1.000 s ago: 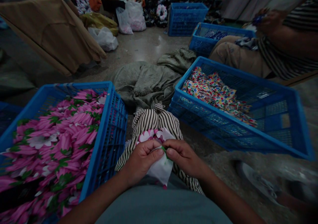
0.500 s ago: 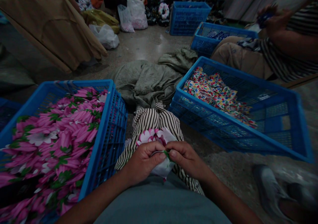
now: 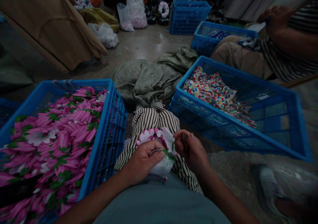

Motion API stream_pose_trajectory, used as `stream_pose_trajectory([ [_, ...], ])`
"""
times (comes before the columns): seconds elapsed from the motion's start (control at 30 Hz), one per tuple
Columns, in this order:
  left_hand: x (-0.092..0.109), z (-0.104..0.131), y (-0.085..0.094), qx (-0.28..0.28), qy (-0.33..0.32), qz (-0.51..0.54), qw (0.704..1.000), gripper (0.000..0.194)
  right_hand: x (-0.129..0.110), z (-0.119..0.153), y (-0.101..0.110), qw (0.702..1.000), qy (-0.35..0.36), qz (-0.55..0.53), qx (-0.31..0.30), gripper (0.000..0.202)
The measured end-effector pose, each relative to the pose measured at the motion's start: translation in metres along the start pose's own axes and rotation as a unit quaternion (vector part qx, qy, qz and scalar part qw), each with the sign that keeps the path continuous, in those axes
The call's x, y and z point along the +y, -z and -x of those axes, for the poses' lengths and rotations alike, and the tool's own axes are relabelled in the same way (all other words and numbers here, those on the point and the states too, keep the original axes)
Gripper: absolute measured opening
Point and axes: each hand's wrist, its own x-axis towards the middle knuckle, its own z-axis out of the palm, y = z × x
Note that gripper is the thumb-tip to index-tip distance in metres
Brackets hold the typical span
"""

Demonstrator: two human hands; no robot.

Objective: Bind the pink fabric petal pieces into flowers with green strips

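Observation:
My left hand (image 3: 142, 161) pinches a fabric flower piece (image 3: 161, 167) between thumb and fingers, above my lap. Its cloth is white with a green edge, and a bit of pink shows at the bottom corner. Just right of it, my right hand (image 3: 193, 151) is raised with curled fingers, apart from the green edge. Whatever those fingers hold is too small and dark to make out. Behind the hands, more pink and white petals (image 3: 147, 135) lie on striped cloth (image 3: 146, 118) over my legs.
At left stands a blue crate (image 3: 110, 108) of pink fabric flowers (image 3: 72, 134). A second blue crate (image 3: 248, 138) at right holds colourful printed cloth (image 3: 213, 90). Grey-green sacking (image 3: 146, 78) lies ahead. A co-worker in a striped top (image 3: 280, 58) sits at right.
My right hand has come away from the green edge, moving right and slightly up. The left hand keeps the flower piece in nearly the same place.

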Motion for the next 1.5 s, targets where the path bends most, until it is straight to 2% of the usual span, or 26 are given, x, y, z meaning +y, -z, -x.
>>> stream_pose_trajectory([
  [0.13,-0.001,-0.002,-0.003,0.01,-0.005,0.048,0.999,0.015,0.005,0.006,0.003,0.998,-0.021,0.05,-0.029,0.037],
  [0.27,-0.004,-0.002,-0.005,0.018,-0.001,0.135,0.991,0.018,0.005,0.011,0.003,0.982,-0.015,0.157,-0.105,0.032],
  [0.37,-0.007,-0.001,-0.005,0.012,-0.009,0.151,0.988,0.017,0.001,0.009,0.001,0.969,0.001,0.2,-0.146,0.032],
  [0.57,-0.011,-0.001,-0.003,0.007,-0.014,0.119,0.993,0.018,-0.005,0.004,-0.004,0.956,0.009,0.226,-0.189,0.036],
  [0.77,-0.008,0.001,-0.003,0.022,-0.043,0.001,0.999,0.016,-0.005,0.006,-0.003,0.954,0.003,0.232,-0.191,0.041],
  [0.97,-0.008,0.002,-0.004,0.011,-0.028,0.015,0.999,0.017,-0.004,0.006,-0.004,0.962,-0.037,0.197,-0.186,0.043],
  [1.1,-0.008,0.002,-0.005,0.016,-0.026,0.022,0.999,0.017,0.002,0.007,-0.007,0.977,-0.05,0.139,-0.154,0.042],
  [1.23,-0.008,-0.001,-0.005,0.043,-0.013,0.024,0.999,0.021,0.009,0.006,-0.008,0.998,-0.035,0.036,-0.047,0.039],
  [1.37,-0.007,-0.005,-0.005,0.055,0.032,0.069,0.996,0.023,0.012,0.006,-0.008,0.994,-0.062,0.061,-0.06,0.027],
  [1.4,-0.007,-0.006,-0.005,0.055,0.046,0.089,0.994,0.021,0.013,0.006,-0.009,0.996,-0.071,0.046,-0.042,0.027],
  [1.5,-0.008,-0.007,-0.004,0.061,0.061,0.149,0.985,0.024,0.018,0.006,-0.011,0.993,-0.088,-0.044,0.066,0.031],
])
